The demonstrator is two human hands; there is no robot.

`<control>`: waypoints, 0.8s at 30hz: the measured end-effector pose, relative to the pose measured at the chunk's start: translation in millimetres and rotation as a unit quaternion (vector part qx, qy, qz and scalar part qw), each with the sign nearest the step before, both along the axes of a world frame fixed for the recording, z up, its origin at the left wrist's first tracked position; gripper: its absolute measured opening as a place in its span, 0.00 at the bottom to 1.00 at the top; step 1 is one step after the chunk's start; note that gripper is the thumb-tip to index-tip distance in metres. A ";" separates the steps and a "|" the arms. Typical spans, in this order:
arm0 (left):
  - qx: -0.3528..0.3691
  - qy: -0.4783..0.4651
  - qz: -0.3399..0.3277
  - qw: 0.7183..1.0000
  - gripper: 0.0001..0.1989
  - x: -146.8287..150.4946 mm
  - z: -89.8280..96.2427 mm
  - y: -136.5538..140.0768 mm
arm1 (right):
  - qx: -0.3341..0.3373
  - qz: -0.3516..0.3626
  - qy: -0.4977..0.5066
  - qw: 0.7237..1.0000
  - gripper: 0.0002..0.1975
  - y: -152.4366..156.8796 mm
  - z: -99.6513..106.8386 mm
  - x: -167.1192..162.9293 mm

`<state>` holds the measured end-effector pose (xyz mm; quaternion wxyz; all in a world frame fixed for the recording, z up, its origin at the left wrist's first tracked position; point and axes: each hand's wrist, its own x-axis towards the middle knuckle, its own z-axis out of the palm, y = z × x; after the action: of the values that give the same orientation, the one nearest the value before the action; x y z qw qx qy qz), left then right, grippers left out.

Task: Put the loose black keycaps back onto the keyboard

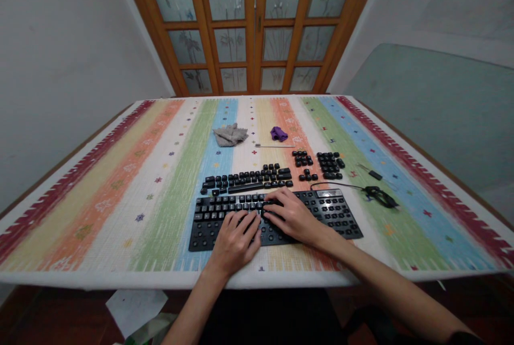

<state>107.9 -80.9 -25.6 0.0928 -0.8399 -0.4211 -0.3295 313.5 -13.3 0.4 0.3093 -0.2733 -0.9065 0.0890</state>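
The left hand [237,238] and right hand [295,215], close together, fingers bent, any pinch indiscernible, are working over a long black plastic keyboard [271,238], while loose black plastic keycaps [284,172] are lying just beyond it, the step apparently being cap-fitting, probably calling for careful alignment next.

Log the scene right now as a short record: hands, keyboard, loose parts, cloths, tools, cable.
left hand: over the keyboard's middle; grip unclear
right hand: over the keyboard, right of the left hand; grip unclear
keyboard: keycaps fitted across the far left rows; near rows and right end uncapped
loose keycaps: in groups beyond the keyboard
cloths: grey cloth left, purple cloth right, both farther back
tools: thin rod-like tool just nearer than the purple cloth; dark-handled wire tool right
cable: bundled, right
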 end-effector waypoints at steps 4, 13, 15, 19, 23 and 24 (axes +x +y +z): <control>0.002 0.003 0.002 1.000 0.13 0.7 1.2 0.5 | 0.014 -0.006 -0.010 1.000 0.08 -2.8 -0.9 -3.1; -0.006 0.004 0.005 1.000 0.16 6.5 3.9 3.8 | 0.002 -0.007 -0.029 1.000 0.10 -4.5 1.4 -4.3; -0.007 0.003 0.005 1.000 0.16 6.8 3.7 4.1 | 0.002 -0.009 -0.034 0.999 0.10 -4.1 2.2 -4.6; -0.007 -0.003 0.003 1.000 0.15 6.5 2.9 4.3 | 0.004 -0.007 -0.038 0.999 0.09 -3.5 2.8 -5.0; -0.008 -0.005 0.003 1.000 0.15 6.5 3.6 3.8 | -0.010 -0.003 -0.027 1.000 0.08 -3.6 3.0 -4.8; -0.009 -0.005 0.003 1.000 0.15 6.5 3.9 3.7 | -0.016 -0.002 -0.025 1.000 0.08 -3.7 3.0 -4.7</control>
<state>114.4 -77.2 -21.7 0.0840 -0.8380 -0.4266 -0.3296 308.8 -16.9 3.5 0.2827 -0.2821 -0.9117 0.0962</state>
